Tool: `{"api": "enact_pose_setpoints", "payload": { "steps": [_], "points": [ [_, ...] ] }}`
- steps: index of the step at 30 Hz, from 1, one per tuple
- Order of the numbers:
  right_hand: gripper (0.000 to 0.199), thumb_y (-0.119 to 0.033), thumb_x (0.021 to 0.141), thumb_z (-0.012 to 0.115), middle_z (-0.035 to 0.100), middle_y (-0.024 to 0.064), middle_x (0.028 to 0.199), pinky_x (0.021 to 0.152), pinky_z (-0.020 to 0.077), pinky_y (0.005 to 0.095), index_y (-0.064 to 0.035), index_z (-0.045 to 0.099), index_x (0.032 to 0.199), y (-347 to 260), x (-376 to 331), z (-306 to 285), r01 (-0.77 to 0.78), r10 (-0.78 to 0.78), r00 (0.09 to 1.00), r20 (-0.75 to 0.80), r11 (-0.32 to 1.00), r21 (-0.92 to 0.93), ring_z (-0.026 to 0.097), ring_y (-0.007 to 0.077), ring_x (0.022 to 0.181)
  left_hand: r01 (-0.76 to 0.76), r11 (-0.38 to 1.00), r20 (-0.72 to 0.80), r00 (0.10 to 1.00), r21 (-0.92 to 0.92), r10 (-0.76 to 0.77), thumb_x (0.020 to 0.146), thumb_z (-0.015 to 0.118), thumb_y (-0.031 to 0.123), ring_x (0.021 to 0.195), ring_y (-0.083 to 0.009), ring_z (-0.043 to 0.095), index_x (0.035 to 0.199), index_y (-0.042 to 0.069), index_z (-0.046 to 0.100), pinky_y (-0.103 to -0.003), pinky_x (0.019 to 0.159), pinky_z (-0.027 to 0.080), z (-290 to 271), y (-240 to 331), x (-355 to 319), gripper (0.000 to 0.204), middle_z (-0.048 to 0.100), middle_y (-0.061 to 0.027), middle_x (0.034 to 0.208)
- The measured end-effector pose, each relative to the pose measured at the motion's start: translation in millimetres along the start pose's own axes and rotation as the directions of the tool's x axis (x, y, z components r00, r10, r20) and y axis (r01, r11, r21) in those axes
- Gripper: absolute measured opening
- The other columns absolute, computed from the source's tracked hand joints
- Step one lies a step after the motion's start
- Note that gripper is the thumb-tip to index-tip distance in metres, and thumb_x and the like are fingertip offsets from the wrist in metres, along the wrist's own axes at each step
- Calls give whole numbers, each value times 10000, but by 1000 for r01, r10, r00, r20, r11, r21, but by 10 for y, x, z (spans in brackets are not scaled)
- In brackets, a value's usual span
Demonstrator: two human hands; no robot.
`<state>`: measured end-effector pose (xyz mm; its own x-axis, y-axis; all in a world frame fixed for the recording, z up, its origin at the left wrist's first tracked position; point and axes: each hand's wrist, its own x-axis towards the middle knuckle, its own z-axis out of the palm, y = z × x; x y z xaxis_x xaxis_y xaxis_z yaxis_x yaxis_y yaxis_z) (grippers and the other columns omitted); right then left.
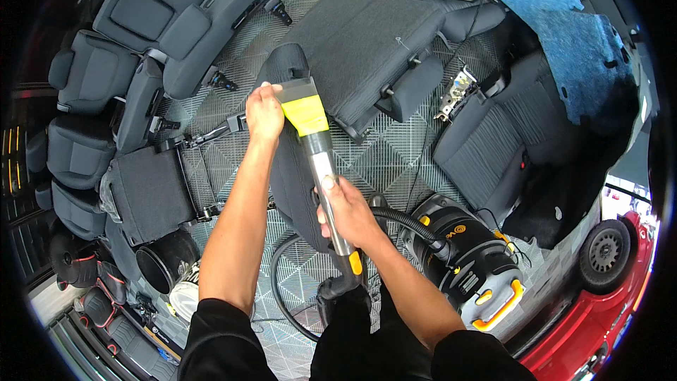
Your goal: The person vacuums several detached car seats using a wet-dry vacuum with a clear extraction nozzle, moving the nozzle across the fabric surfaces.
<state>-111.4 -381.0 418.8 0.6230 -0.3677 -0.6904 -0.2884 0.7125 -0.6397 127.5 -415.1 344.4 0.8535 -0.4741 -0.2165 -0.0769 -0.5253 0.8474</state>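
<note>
My right hand (345, 212) is wrapped around the metal tube of a vacuum wand (324, 166). At the wand's far end is a wide, flat nozzle (305, 114), bright yellow with a see-through dark mouth. Closed fingers of my left hand (264, 113) are at the nozzle's left corner and appear to pinch its edge; the fingertips are partly hidden. Below both lies a narrow dark grey upholstered seat part (293, 169). A larger dark grey seat section (367, 42) with a headrest (410, 88) lies just beyond the nozzle.
A grey-and-black vacuum machine (465, 247) with a yellow handle stands at right, its black hose (278, 275) looping by my feet. Removed car seats (141, 14) fill the left. Another seat (493, 148), blue cloth (578, 42) and a red car (620, 296) are at right.
</note>
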Motion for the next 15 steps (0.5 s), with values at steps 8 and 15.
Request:
{"api": "enact_pose_setpoints", "payload": {
  "steps": [8, 15],
  "points": [
    [654, -669, 1018, 415, 564, 62, 660, 448, 471, 294, -31, 514, 1123, 17, 287, -28, -62, 61, 998, 18, 994, 85, 547, 147, 465, 1, 994, 11, 1000, 108, -2, 1027, 387, 288, 999, -393, 693, 982, -6, 762, -446, 938, 502, 178, -72, 222, 479, 739, -239, 973],
    [690, -699, 1006, 395, 546, 69, 641, 457, 482, 303, -23, 497, 1101, 24, 143, 25, -138, 113, 987, 112, 959, 249, 548, 152, 472, 10, 969, 97, 995, 245, -35, 1010, 375, 290, 1013, -403, 687, 1012, 9, 760, -442, 939, 503, 75, -61, 152, 476, 733, -246, 1035]
  ]
}}
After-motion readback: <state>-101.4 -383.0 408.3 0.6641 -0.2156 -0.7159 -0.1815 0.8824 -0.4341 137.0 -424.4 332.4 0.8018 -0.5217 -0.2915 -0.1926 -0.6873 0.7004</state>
